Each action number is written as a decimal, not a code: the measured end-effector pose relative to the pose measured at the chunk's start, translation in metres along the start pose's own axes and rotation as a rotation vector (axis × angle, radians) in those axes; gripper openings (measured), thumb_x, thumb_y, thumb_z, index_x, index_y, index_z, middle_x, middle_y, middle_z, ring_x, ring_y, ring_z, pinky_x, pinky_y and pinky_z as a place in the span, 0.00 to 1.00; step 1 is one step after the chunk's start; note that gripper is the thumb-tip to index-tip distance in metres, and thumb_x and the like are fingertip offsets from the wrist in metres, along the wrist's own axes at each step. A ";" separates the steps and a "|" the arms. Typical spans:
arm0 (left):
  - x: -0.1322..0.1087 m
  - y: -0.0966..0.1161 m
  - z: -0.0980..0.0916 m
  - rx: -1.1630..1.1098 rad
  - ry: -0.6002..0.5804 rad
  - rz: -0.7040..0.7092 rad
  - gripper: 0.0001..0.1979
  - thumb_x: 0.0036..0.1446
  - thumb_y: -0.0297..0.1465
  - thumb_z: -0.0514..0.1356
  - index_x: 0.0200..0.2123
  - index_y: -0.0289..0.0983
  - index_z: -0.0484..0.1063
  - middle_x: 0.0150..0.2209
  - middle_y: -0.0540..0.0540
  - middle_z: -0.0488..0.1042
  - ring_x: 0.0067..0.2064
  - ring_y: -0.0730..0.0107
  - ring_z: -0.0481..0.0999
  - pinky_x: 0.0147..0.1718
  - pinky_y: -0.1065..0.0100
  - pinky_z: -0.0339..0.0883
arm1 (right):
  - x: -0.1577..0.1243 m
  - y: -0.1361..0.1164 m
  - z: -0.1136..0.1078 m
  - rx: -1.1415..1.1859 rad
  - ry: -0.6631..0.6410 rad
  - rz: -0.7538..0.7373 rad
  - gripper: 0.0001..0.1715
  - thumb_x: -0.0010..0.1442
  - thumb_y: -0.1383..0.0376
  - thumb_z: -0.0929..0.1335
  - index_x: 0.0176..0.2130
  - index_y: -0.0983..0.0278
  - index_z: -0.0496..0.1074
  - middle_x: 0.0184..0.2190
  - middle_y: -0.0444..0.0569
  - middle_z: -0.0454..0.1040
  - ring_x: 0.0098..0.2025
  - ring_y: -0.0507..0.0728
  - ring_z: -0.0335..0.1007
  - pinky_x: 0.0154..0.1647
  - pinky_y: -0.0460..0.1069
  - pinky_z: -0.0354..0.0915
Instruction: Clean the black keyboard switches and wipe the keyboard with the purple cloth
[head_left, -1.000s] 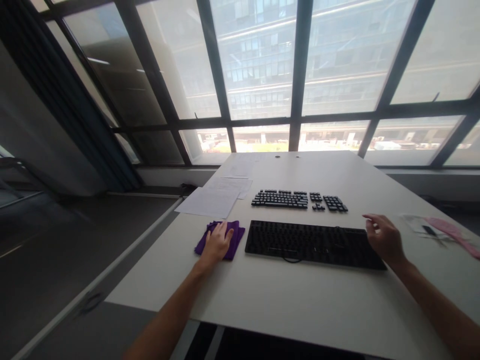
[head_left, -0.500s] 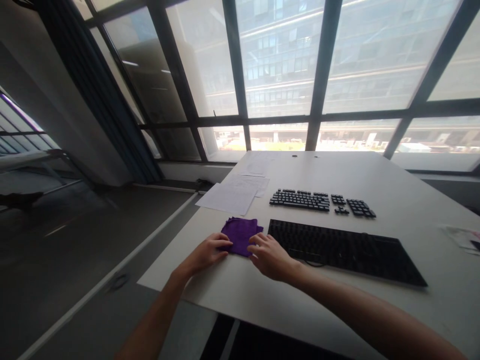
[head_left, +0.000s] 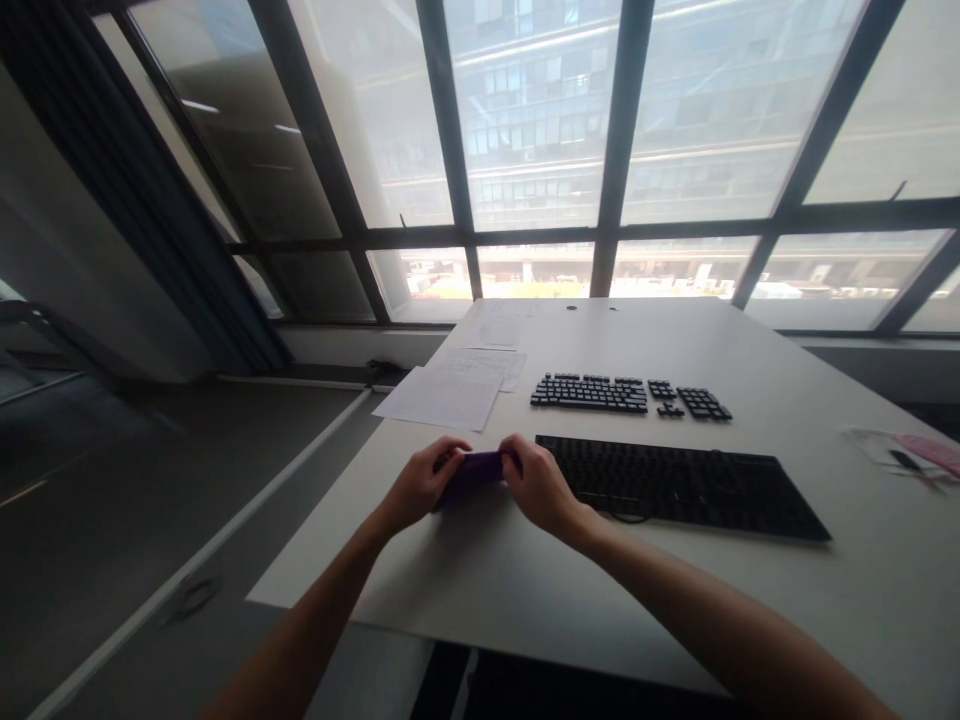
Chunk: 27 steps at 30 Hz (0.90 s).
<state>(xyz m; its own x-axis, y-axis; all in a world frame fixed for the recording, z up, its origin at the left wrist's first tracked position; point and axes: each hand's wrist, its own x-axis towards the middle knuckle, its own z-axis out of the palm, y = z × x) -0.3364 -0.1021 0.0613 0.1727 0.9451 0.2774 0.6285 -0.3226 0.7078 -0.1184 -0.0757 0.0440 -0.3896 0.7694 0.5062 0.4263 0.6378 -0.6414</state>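
A purple cloth (head_left: pixel 477 470) is stretched between my two hands, its top edge raised off the white desk. My left hand (head_left: pixel 424 482) pinches the cloth's left upper corner between thumb and fingers. At the right upper corner, my right hand (head_left: pixel 535 480) is closed on it the same way. The side of the cloth turned away from me is hidden. Just right of my right hand lies a black keyboard base (head_left: pixel 675 487) without keycaps on most of what I can make out.
Rows of loose dark keycaps (head_left: pixel 589 393) lie in keyboard order behind the base. Printed sheets of paper (head_left: pixel 442 397) are at the desk's left edge. A pink and white packet (head_left: pixel 919 452) sits far right. The white desk (head_left: pixel 600 600) reaches toward the windows.
Both hands have moved from lying on the flat cloth to gripping its corners. The cloth's edge has been lifted and now stands tilted. The view has shifted slightly to the right.
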 end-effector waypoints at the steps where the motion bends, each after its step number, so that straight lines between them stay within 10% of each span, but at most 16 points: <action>1: 0.009 0.007 0.002 -0.070 -0.037 -0.026 0.17 0.65 0.42 0.54 0.47 0.38 0.73 0.35 0.47 0.77 0.35 0.65 0.76 0.32 0.68 0.70 | 0.003 0.002 -0.009 0.043 0.064 0.041 0.11 0.66 0.67 0.60 0.44 0.62 0.69 0.33 0.47 0.75 0.36 0.57 0.71 0.40 0.50 0.63; 10: 0.096 0.002 0.083 -0.153 -0.078 0.018 0.15 0.58 0.40 0.60 0.37 0.35 0.78 0.36 0.44 0.81 0.40 0.62 0.79 0.42 0.64 0.72 | -0.001 0.079 -0.061 0.072 0.115 0.324 0.08 0.58 0.66 0.67 0.41 0.63 0.73 0.32 0.49 0.78 0.35 0.59 0.73 0.41 0.53 0.65; 18: 0.084 -0.013 0.104 -0.006 0.149 0.162 0.15 0.64 0.28 0.51 0.47 0.36 0.75 0.50 0.39 0.75 0.53 0.60 0.74 0.54 0.56 0.68 | -0.016 0.103 -0.063 -0.322 0.233 0.132 0.17 0.60 0.74 0.63 0.48 0.66 0.73 0.46 0.57 0.74 0.50 0.65 0.67 0.52 0.58 0.63; 22: 0.070 0.003 0.108 0.120 0.022 0.374 0.16 0.67 0.31 0.51 0.52 0.39 0.75 0.55 0.41 0.73 0.60 0.60 0.69 0.61 0.55 0.61 | -0.019 0.099 -0.072 -0.314 0.280 0.105 0.20 0.64 0.76 0.58 0.46 0.66 0.75 0.44 0.57 0.75 0.49 0.63 0.68 0.52 0.57 0.64; 27: 0.063 0.007 0.124 0.353 -0.300 0.440 0.41 0.61 0.49 0.58 0.70 0.39 0.48 0.71 0.39 0.49 0.71 0.48 0.45 0.67 0.45 0.44 | -0.026 0.094 -0.063 -0.266 0.096 0.029 0.19 0.66 0.72 0.59 0.50 0.66 0.75 0.49 0.56 0.76 0.53 0.60 0.68 0.58 0.54 0.62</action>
<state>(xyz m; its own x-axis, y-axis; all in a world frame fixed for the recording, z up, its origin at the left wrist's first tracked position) -0.2274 -0.0385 0.0035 0.6444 0.7182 0.2627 0.6536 -0.6955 0.2984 -0.0168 -0.0338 0.0069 -0.2999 0.7793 0.5502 0.6403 0.5919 -0.4895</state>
